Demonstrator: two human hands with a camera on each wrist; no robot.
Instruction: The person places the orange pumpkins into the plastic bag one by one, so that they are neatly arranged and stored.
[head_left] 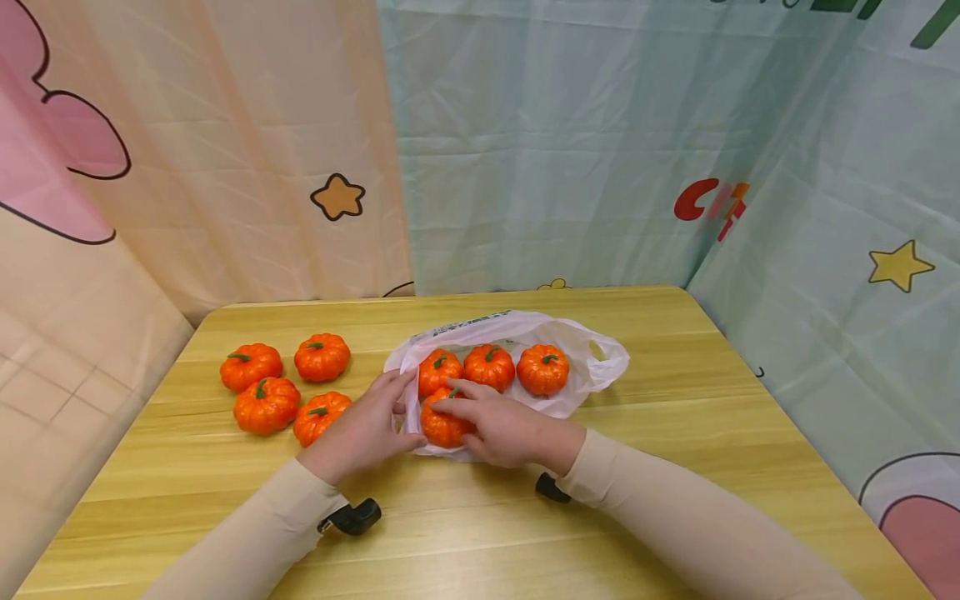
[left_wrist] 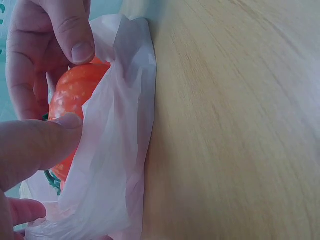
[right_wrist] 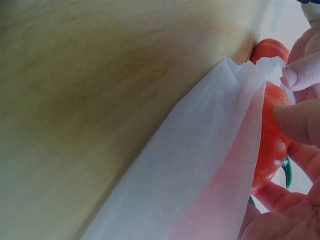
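Note:
A white plastic bag [head_left: 577, 335] lies on its side with its mouth toward me and several small orange pumpkins inside. My right hand [head_left: 504, 425] grips the front pumpkin [head_left: 441, 429], fingers over its top and thumb on its near side. In the left wrist view this pumpkin [left_wrist: 75, 92] sits partly behind the bag's edge [left_wrist: 117, 125]. My left hand [head_left: 367, 427] holds the bag's left edge, its thumb close to the same pumpkin. Behind it in the bag are a left pumpkin [head_left: 437, 367], a middle pumpkin [head_left: 487, 369] and a right pumpkin [head_left: 543, 371].
Left of the bag, several loose pumpkins [head_left: 267, 408] stand on the wooden table [head_left: 675, 517]; my left hand partly covers the nearest pumpkin [head_left: 318, 417]. Printed curtains [head_left: 540, 167] hang behind the table and at its sides. A bag handle [head_left: 613, 365] points right.

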